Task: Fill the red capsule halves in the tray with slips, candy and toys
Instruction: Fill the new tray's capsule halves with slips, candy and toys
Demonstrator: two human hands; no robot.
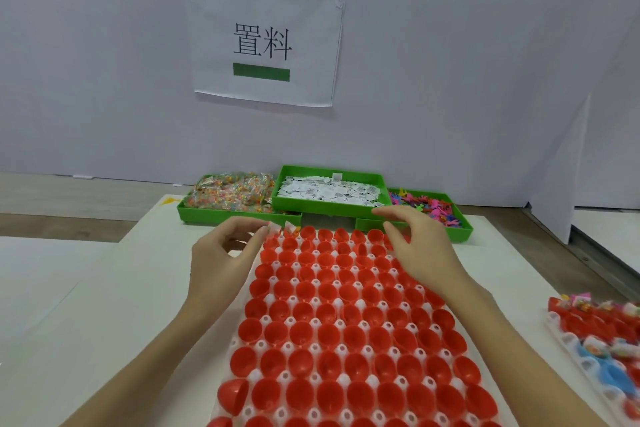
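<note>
Sign: white paper sheet on the wall, upper centre, reads "置料".
Left grip: pinches small white slips over the white tray of red capsule halves.
Right grip: fingers loosely curled, holding nothing.

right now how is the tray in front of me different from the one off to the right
The tray in front holds red capsule halves that look empty except for slips near the left hand at the far corner; the tray on the right already shows colourful items in its halves. The front tray is all red, while the right one also has blue pieces. The right tray is cut off by the frame edge. Both trays are white with rows of sockets.
</note>
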